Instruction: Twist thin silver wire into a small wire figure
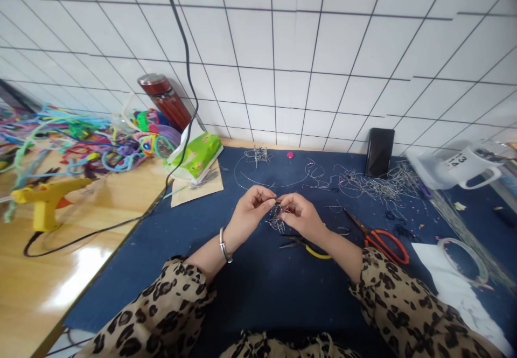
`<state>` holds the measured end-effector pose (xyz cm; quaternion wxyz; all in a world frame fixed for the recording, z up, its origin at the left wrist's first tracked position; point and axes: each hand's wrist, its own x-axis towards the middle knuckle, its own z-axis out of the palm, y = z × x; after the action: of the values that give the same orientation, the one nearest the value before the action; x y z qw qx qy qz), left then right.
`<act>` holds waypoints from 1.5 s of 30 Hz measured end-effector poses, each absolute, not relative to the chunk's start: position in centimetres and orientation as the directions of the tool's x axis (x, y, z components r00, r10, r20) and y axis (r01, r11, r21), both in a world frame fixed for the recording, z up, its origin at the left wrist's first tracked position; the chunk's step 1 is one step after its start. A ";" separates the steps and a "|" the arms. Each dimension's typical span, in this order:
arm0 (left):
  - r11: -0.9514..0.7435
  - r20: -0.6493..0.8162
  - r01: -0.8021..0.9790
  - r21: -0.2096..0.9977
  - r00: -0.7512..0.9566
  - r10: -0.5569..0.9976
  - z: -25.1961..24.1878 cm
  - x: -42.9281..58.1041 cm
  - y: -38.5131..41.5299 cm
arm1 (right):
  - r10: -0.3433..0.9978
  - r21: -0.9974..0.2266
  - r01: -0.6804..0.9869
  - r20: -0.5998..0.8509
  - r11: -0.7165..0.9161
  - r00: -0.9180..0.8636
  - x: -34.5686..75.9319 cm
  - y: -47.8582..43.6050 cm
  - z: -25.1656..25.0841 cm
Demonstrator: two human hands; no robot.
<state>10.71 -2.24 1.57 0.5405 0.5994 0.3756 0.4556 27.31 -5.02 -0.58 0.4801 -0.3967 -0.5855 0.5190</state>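
Observation:
My left hand (249, 211) and my right hand (302, 215) meet over the dark blue cloth (250, 288), fingers pinched together. Between them hangs a small tangle of thin silver wire (277, 219) with dark beads; both hands grip it. A silver bangle (224, 245) sits on my left wrist. Yellow-handled pliers (311, 248) lie just below my right hand. Orange-handled scissors (379, 238) lie to the right of it.
Loose wire pieces (375, 185) litter the back of the cloth beside a black phone (379, 152). A yellow glue gun (44, 202), coloured pipe cleaners (89, 142), a red flask (166, 99) and a green tissue pack (197, 156) are left. A white cup (468, 167) stands right.

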 end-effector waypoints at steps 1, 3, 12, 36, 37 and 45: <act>-0.147 0.140 -0.004 0.989 0.335 0.932 1.6 10.7 -2.2 | 0.964 -0.989 -0.021 0.148 0.147 -0.220 27.3 -5.0 -0.5; -0.209 0.163 0.089 0.974 0.371 0.914 1.5 10.6 -2.2 | 0.965 -0.989 -0.001 0.145 0.148 -0.220 27.3 -5.1 -0.5; -0.222 0.180 0.167 0.961 0.234 0.955 1.4 10.7 -2.6 | 0.946 -0.978 -0.017 0.207 0.210 -0.250 27.2 -5.1 0.1; -0.606 0.236 0.400 0.687 0.667 0.707 2.6 9.4 -2.0 | 0.973 -0.983 -0.175 0.087 0.049 -0.215 28.2 -4.4 -0.7; -0.621 0.241 0.414 0.666 0.668 0.704 2.3 9.5 -2.1 | 0.973 -0.983 -0.174 0.088 0.050 -0.212 28.2 -4.3 -0.8; -0.566 0.267 0.396 0.723 0.596 0.758 1.8 9.8 -2.4 | 0.979 -0.984 -0.174 0.064 0.029 -0.195 28.0 -4.3 -0.7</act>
<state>9.81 -2.43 1.76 0.3133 0.8365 0.3449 0.2885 28.04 -4.29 -0.65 0.4998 -0.3906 -0.5147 0.5768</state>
